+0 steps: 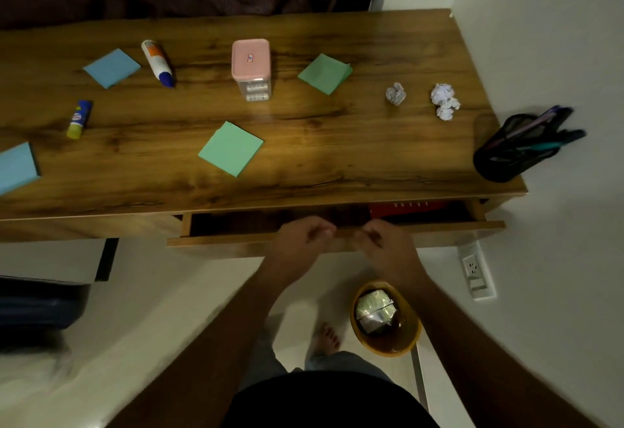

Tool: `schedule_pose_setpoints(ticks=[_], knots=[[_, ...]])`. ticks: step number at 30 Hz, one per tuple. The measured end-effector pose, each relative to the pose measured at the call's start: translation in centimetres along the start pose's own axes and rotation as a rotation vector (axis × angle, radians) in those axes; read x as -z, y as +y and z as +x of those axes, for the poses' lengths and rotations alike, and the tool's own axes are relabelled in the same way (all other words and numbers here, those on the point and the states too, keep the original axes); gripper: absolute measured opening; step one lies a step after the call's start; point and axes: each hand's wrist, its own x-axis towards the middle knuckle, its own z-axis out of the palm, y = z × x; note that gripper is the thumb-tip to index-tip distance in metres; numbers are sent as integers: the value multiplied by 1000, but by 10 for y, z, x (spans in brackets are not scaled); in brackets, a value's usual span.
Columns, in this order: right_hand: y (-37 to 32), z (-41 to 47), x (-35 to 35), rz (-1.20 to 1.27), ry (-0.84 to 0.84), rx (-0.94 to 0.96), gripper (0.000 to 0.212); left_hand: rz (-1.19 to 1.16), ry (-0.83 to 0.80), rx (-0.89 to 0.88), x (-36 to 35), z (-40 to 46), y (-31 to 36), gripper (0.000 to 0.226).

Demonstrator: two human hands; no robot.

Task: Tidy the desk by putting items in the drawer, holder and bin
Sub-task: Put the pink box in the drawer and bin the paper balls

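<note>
Both hands grip the top edge of the drawer front (223, 241), which stands slightly pulled out under the wooden desk (337, 150). My left hand (302, 236) and my right hand (383, 241) curl over that edge side by side. A red thing (408, 208) shows inside the drawer. On the desk lie green note pads (231, 148) (325, 73), blue note pads (112, 67) (17, 166), a glue bottle (157, 62), a glue stick (79, 119), a pink-lidded box (251, 67) and crumpled paper balls (395, 93) (445, 100). A black mesh holder (506, 154) with pens stands at the right corner.
A yellow bin (410, 336) with wrappers inside sits on the floor below the drawer, right of my foot (327, 338). A white wall with a socket (472, 267) runs along the desk's right side. Dark cloth hangs behind the desk.
</note>
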Motion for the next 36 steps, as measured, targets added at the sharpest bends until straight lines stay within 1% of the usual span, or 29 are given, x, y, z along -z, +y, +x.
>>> schedule_pose_setpoints(ticks=[1, 2, 3, 6, 7, 8, 10, 13, 15, 21, 28, 32, 36], knots=[[-11, 5, 4, -113, 79, 94, 14, 140, 67, -78, 1, 7, 5, 21], [-18, 13, 5, -209, 129, 167, 13, 247, 96, -122, 1, 17, 6, 25], [-23, 20, 4, -298, 115, 209, 15, 328, 78, -124, 0, 25, 2, 29], [-18, 30, -12, -619, -151, 188, 42, 649, -96, -84, -8, 39, -29, 39], [-12, 29, -20, -716, -189, 183, 46, 763, -124, -89, -11, 38, -41, 42], [-7, 26, -25, -775, -177, 194, 46, 823, -121, -104, -14, 37, -51, 45], [-3, 21, -29, -776, -126, 212, 38, 833, -107, -128, -17, 34, -59, 48], [-2, 16, -27, -716, -150, 198, 27, 801, -157, -119, -17, 30, -54, 45], [1, 8, -27, -698, -154, 202, 24, 794, -178, -110, -18, 22, -50, 42], [11, -23, -38, -723, -61, 208, 18, 796, -229, -111, -25, -6, -50, 33], [16, -59, -53, -718, 7, 135, 20, 761, -322, -173, -28, -40, -65, 44], [16, -78, -57, -768, -29, 68, 32, 764, -367, -231, -31, -59, -71, 46], [17, -92, -62, -799, -84, -8, 28, 759, -412, -312, -26, -76, -78, 47]])
